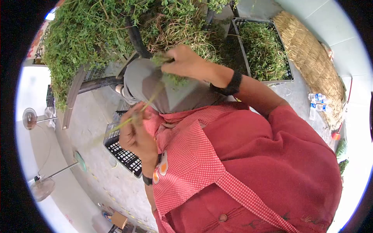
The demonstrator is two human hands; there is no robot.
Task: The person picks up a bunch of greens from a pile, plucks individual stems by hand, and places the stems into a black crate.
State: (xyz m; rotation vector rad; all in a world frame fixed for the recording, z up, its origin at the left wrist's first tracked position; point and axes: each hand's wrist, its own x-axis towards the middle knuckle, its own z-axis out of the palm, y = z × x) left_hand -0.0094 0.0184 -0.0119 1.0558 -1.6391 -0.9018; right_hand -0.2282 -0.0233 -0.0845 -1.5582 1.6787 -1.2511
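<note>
My left hand (134, 134) is closed around a long thin green stem (122, 124), which slants up toward the other hand and is partly blurred. My right hand (186, 64), above my lap, grips a leafy green sprig (160, 59) between thumb and fingers. More green leaves (178, 80) hang below that hand. Just beyond it is a large heap of leafy green stems (93, 35) on a raised dark-framed surface. A black wristband (233, 83) circles my right wrist.
A black crate (250, 73) of leafy greens stands at the upper right, beside a rolled straw mat (307, 54). Water bottles (318, 103) lie near the mat. Another black crate (130, 158) sits below my left hand. Fans (30, 118) stand at far left.
</note>
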